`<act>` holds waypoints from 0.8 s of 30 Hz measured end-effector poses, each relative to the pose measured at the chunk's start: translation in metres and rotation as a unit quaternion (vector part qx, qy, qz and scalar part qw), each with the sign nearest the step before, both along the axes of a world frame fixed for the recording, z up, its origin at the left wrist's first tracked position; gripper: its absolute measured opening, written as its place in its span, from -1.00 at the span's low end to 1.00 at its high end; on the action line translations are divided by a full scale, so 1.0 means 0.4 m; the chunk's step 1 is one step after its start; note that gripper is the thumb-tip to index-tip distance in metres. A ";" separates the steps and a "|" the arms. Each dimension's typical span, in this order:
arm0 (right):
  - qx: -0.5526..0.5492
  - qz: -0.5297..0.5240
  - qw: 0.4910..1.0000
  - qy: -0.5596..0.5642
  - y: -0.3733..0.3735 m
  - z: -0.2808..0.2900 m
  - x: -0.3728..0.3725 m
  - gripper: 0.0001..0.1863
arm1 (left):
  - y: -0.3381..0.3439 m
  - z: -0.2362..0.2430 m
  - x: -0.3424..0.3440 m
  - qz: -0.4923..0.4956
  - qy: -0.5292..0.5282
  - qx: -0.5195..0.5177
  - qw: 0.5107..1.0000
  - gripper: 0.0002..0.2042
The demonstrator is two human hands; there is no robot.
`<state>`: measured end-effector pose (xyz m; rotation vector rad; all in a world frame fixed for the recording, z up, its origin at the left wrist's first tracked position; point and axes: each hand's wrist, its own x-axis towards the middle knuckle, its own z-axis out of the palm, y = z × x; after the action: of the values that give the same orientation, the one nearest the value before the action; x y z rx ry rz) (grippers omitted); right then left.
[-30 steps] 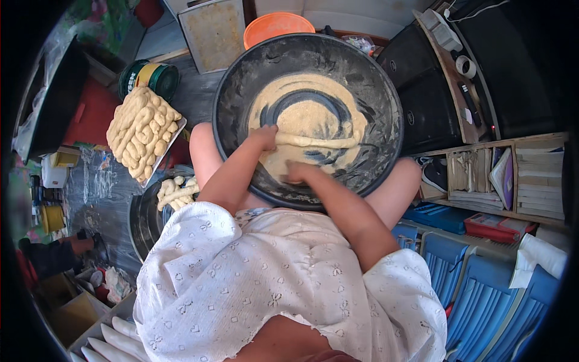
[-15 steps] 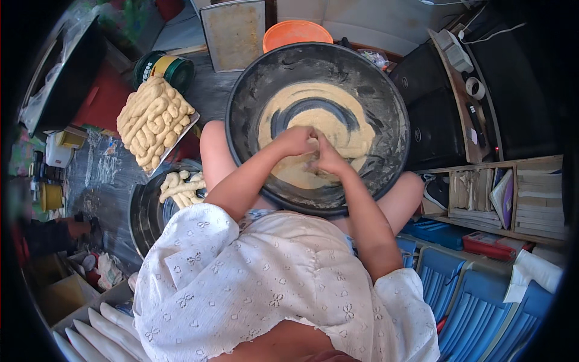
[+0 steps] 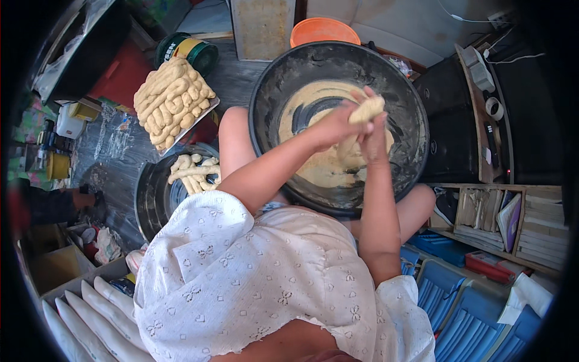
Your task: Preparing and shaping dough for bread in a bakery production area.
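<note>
My left hand (image 3: 344,127) and my right hand (image 3: 374,142) are raised together over a big black round basin (image 3: 267,90), both closed on a pale dough piece (image 3: 367,108) dusted with crumbs. Loose tan crumbs (image 3: 313,169) coat the basin’s floor. The basin rests between my bare legs. To its left, a tray (image 3: 196,119) is piled high with coiled dough (image 3: 172,96); below that, a second black tub (image 3: 145,199) holds several dough strands (image 3: 193,174).
An orange lid (image 3: 324,30), metal board (image 3: 261,24) and green bucket (image 3: 199,57) stand behind. At right are black cases (image 3: 443,102), a shelf of papers (image 3: 531,223) and blue ridged objects (image 3: 458,314). A person’s leg (image 3: 51,199) shows at left.
My hands have come together and risen toward the upper right, lifting the dough strand off the crumbs, now bunched between them. The view has shifted slightly.
</note>
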<state>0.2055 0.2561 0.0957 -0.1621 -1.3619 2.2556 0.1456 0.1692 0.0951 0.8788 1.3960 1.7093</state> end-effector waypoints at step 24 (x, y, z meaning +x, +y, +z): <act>0.208 0.535 0.773 -0.271 -0.130 -0.015 -0.256 -0.47 | -0.933 0.157 -0.369 0.498 0.077 -0.189 0.843 -0.62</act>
<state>0.1032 0.2041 0.0895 0.2039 -2.7707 2.7489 -0.0018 -0.2038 0.1579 -0.0035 2.4568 1.9393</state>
